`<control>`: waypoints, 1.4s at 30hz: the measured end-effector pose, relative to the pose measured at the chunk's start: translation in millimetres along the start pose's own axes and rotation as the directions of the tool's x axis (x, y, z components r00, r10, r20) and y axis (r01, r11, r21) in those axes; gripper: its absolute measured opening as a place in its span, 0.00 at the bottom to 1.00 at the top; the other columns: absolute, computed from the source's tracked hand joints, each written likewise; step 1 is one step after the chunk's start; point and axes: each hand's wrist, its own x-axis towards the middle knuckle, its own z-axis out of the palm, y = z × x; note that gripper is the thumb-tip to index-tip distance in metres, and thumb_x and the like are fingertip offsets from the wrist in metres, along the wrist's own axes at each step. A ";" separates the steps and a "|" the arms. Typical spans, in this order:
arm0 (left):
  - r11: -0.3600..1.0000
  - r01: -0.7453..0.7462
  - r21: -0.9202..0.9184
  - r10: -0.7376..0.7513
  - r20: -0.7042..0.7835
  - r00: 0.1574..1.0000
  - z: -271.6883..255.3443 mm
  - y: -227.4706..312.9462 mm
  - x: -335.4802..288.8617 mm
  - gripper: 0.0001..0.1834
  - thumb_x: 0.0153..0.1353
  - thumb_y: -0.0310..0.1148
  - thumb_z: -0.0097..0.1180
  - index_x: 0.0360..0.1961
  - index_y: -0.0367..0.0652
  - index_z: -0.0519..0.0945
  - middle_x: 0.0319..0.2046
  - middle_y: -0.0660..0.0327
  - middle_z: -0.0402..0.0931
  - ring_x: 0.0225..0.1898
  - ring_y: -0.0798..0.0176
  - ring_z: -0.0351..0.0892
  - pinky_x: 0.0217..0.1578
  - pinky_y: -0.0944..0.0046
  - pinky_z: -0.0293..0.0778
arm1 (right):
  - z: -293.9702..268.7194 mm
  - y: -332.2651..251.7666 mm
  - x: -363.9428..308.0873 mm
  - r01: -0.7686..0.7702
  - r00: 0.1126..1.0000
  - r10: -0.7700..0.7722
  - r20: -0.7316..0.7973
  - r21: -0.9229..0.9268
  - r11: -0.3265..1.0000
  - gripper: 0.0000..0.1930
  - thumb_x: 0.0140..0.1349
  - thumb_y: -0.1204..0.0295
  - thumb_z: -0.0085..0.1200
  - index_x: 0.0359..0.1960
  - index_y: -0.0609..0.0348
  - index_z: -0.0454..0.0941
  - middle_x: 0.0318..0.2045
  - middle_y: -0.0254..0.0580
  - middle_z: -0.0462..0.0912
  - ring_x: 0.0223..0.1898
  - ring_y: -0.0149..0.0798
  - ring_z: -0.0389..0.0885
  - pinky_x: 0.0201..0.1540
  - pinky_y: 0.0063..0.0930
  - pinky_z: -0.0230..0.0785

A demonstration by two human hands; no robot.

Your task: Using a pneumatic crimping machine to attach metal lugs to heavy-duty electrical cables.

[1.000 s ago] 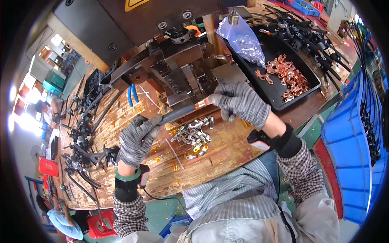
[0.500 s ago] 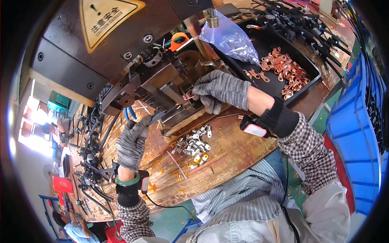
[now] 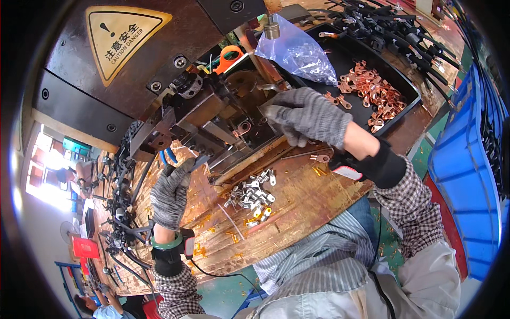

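My left hand, in a grey knitted glove, is closed on a dark cable-like piece that points into the metal die of the press. A copper ring terminal sits in the die, its ring upward. Whether the cable end is inside the terminal cannot be told. My right hand, also gloved, is just right of the die and apart from the terminal. Its fingers are loosely bent, with nothing visible in them. Several silver terminals lie heaped on the wooden table in front of the die.
The press body with a yellow warning sign fills the upper left. Behind my right hand stands a black tray with copper terminals and a plastic bag. Orange-handled scissors, black cables and a blue bin surround the work.
My right hand has let go of the copper terminal and drawn back to the right, leaving it in the die. My left hand keeps nearly the same place; the view has shifted slightly.
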 end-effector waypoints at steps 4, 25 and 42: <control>0.999 -0.004 0.033 0.004 0.018 1.000 -0.7 -2.4 -0.3 0.13 0.54 0.23 0.51 0.42 0.42 0.78 0.39 0.55 0.76 0.39 0.60 0.76 0.41 0.68 0.70 | -11.0 -3.5 -30.5 0.040 0.996 -0.040 -0.081 -0.004 0.999 0.14 0.59 0.62 0.47 0.29 0.64 0.72 0.12 0.36 0.73 0.12 0.27 0.71 0.13 0.17 0.64; 0.991 -0.076 0.113 0.066 0.090 0.994 -0.7 44.8 -55.3 0.15 0.52 0.38 0.54 0.43 0.56 0.77 0.22 0.60 0.68 0.22 0.56 0.72 0.22 0.61 0.67 | 55.9 27.7 -69.4 0.116 0.992 -0.128 0.017 0.313 0.943 0.16 0.63 0.60 0.43 0.28 0.61 0.71 0.15 0.33 0.71 0.18 0.25 0.70 0.23 0.19 0.63; 0.939 -0.315 0.139 0.279 0.230 0.932 51.3 90.4 -59.6 0.15 0.54 0.33 0.45 0.41 0.37 0.73 0.45 0.49 0.70 0.42 0.52 0.74 0.37 0.59 0.73 | 107.2 42.5 -107.6 0.212 0.931 -0.186 -0.313 0.051 0.976 0.16 0.59 0.61 0.50 0.21 0.59 0.67 0.07 0.36 0.68 0.08 0.28 0.67 0.11 0.20 0.58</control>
